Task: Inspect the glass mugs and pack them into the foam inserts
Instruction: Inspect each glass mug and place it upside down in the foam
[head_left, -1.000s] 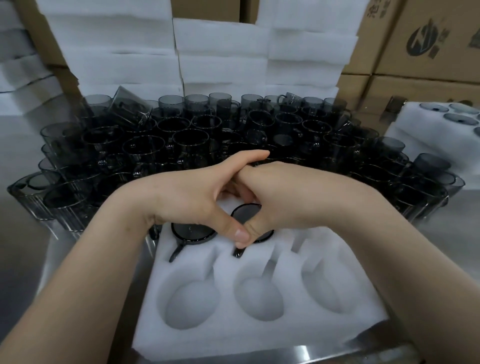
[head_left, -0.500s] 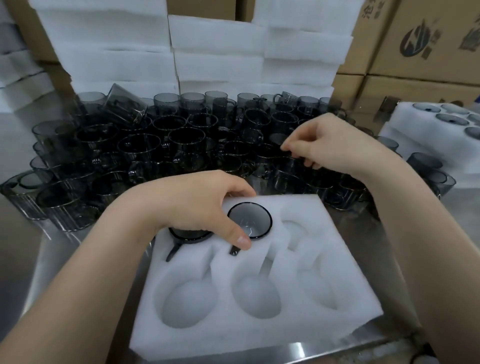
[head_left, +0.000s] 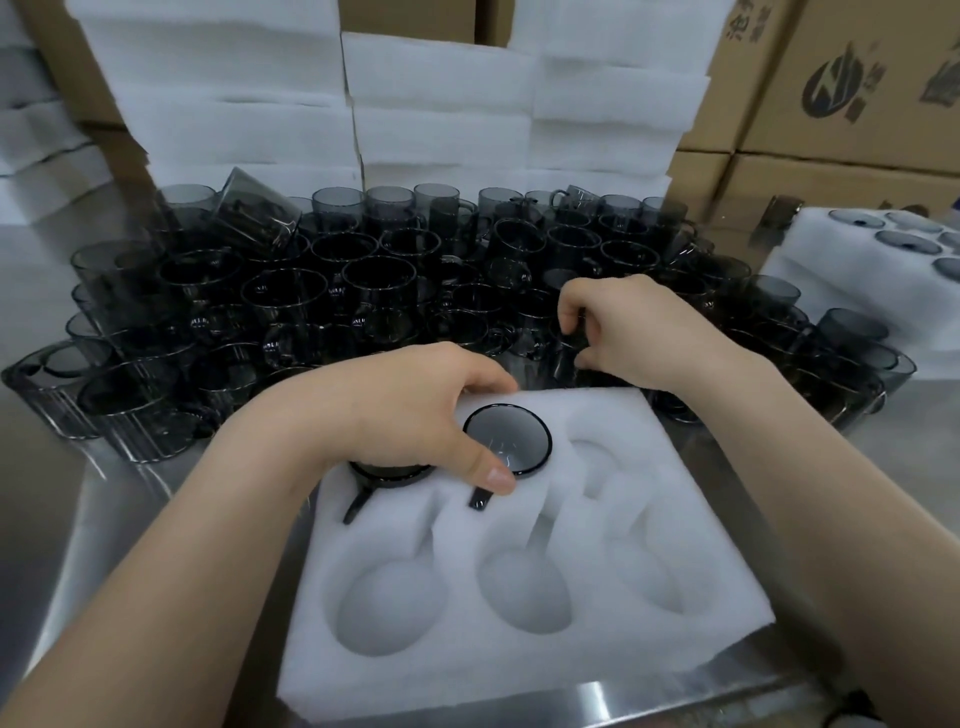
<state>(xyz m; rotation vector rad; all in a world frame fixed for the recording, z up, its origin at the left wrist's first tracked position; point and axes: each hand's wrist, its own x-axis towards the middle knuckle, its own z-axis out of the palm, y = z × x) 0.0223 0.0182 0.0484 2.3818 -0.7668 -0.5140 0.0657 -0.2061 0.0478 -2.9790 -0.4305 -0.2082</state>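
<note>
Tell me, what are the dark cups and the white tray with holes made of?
The cups look like smoky grey glass: see-through, with shiny rims. The tray looks like soft white foam: matte and fuzzy, with cut hollows. The table seems to be steel; it gleams.
</note>
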